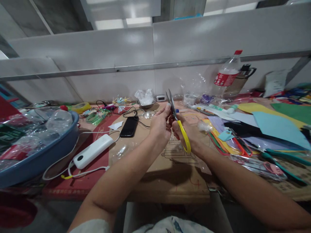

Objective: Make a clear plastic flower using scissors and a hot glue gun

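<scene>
Metal scissor blades (173, 109), smooth plastic handles (185, 136), glossy phone (129, 126), shiny plastic bottle (226, 79)

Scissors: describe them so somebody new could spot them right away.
Find the brown board right of the blue tub. Above it, the right hand holds the scissors, blades pointing forward. Their yellow handle sets them apart from the teal-handled tool at far right.
</scene>
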A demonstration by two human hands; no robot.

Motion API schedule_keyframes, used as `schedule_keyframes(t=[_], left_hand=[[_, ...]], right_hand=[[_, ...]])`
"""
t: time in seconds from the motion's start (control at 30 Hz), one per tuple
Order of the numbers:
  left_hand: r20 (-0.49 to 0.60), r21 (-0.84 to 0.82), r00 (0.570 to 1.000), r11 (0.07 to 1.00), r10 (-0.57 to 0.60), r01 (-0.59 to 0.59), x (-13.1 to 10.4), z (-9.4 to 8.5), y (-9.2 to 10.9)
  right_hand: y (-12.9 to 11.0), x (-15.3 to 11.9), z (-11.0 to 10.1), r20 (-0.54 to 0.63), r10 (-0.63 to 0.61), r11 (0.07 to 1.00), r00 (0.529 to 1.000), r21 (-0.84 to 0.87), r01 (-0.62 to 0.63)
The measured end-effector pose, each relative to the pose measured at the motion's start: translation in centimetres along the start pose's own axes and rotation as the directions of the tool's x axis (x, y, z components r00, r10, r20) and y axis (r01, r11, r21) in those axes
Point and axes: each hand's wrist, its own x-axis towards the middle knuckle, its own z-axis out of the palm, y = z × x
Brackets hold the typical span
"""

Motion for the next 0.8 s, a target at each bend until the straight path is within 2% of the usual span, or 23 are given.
schedule_keyframes(t=[0.8], left_hand=[[0.024, 0.007, 0.999, 0.999, 0.034, -0.035, 0.3, -0.5, 0.0]], right_hand=[[-2.0, 0.0, -0.6, 0.035, 0.033, 0.997, 0.999, -0.071, -0.031]])
